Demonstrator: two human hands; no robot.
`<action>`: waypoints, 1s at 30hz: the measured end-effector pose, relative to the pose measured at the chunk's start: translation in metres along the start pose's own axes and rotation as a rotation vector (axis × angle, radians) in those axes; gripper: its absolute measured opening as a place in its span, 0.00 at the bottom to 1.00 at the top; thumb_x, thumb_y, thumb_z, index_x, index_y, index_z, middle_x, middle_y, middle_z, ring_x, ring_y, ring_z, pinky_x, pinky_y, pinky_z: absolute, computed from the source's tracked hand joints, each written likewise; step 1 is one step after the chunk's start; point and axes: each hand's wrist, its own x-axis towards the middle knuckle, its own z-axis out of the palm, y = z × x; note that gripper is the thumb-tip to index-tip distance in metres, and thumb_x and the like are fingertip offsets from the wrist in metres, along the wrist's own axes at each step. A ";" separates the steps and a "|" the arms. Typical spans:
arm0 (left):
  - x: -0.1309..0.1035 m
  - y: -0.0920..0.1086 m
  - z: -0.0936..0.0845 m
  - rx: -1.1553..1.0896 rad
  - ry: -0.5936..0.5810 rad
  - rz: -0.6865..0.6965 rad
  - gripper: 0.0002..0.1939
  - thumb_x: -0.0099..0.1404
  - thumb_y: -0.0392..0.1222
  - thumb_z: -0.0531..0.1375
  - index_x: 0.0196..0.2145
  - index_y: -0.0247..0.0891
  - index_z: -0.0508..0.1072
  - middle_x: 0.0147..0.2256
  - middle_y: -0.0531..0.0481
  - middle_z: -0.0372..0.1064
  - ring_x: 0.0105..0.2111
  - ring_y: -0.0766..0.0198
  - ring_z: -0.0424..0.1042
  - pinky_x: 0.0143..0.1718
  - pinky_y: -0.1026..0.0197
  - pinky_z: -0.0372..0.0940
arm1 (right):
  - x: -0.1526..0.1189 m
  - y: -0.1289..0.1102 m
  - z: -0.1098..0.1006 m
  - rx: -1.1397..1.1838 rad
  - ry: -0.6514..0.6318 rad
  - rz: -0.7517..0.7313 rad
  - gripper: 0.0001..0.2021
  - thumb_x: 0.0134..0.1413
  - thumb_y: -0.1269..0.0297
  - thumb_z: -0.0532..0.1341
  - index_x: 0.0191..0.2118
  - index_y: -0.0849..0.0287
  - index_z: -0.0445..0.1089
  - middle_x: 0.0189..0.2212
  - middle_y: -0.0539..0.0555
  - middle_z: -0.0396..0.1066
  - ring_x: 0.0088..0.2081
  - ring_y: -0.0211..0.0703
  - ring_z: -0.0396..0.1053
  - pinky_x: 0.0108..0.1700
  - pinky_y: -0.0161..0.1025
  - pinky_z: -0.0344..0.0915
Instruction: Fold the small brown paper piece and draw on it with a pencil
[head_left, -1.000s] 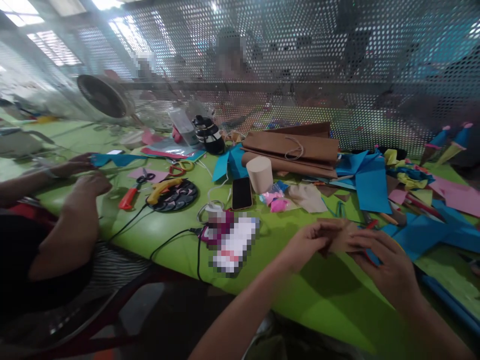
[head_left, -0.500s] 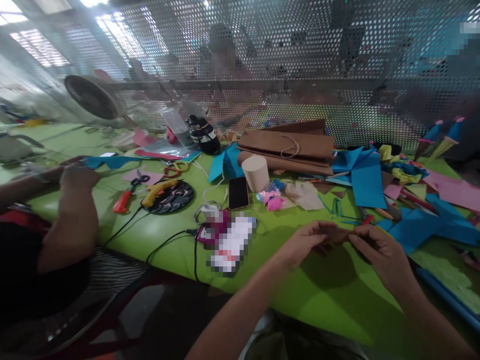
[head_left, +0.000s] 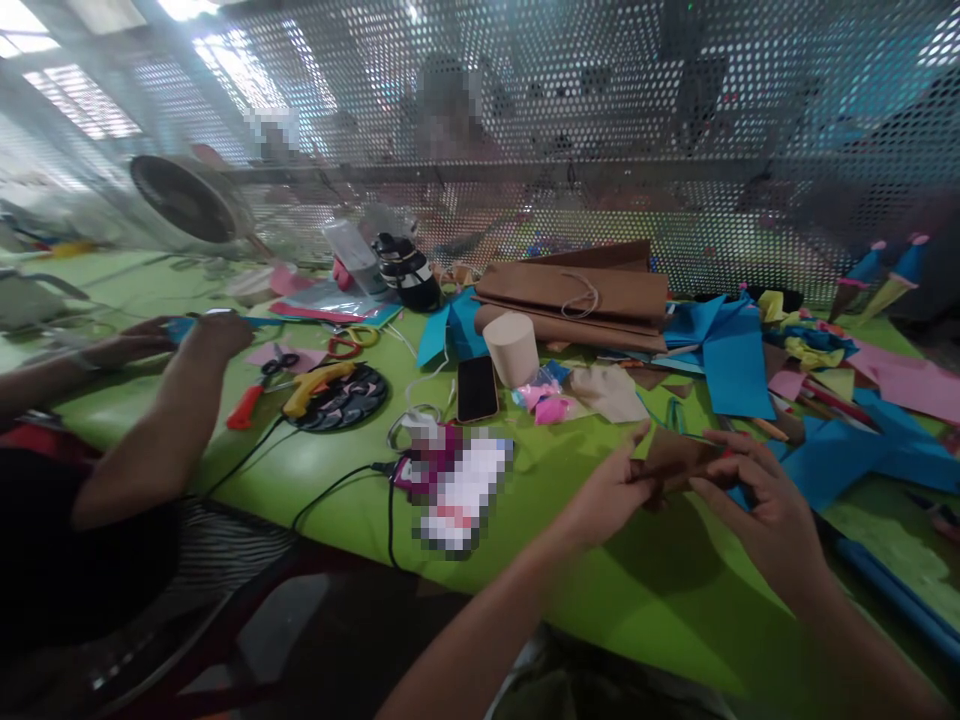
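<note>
A small brown sheet piece (head_left: 671,455), paper or felt, is stretched between my two hands above the green table. My left hand (head_left: 611,495) pinches its left side, with the index finger raised. At the right edge, my right hand (head_left: 757,500) holds it between thumb and fingers, partly hidden behind the piece. Past my right hand lie blue sheets (head_left: 832,455). A crumpled beige sheet (head_left: 609,390) and pink scraps in clear plastic (head_left: 551,405) rest beyond my left hand.
Folded brown sheets (head_left: 570,290), a cream cylinder (head_left: 512,348) and a dark phone (head_left: 477,390) lie farther back. A lit phone (head_left: 469,495), power strip with cords, yellow glue gun (head_left: 319,388) and scissors (head_left: 277,362) are left. A co-worker's arm (head_left: 165,420) reaches over the table at far left.
The brown piece has turned up and shows more of its flat face. My left index finger has lifted, and my right fingers have spread. The co-worker's arm has moved right.
</note>
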 end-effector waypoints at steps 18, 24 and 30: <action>-0.004 0.000 0.001 0.320 0.050 0.021 0.21 0.73 0.50 0.57 0.54 0.35 0.79 0.34 0.47 0.75 0.27 0.66 0.64 0.31 0.63 0.60 | -0.003 0.007 0.003 0.107 0.030 0.092 0.11 0.65 0.55 0.67 0.49 0.51 0.72 0.42 0.54 0.75 0.39 0.47 0.74 0.39 0.43 0.73; -0.005 0.003 -0.003 0.191 0.013 -0.049 0.24 0.69 0.57 0.62 0.49 0.33 0.78 0.25 0.55 0.65 0.21 0.70 0.59 0.26 0.64 0.55 | 0.004 0.006 -0.007 0.040 -0.028 -0.152 0.15 0.63 0.60 0.68 0.55 0.43 0.76 0.53 0.56 0.76 0.56 0.57 0.74 0.54 0.53 0.74; -0.008 0.004 -0.002 0.273 -0.004 -0.027 0.26 0.73 0.56 0.58 0.55 0.33 0.77 0.30 0.51 0.71 0.22 0.70 0.60 0.26 0.65 0.55 | 0.004 0.009 -0.008 -0.007 -0.100 -0.157 0.13 0.63 0.59 0.68 0.52 0.45 0.77 0.47 0.54 0.78 0.49 0.55 0.78 0.49 0.51 0.76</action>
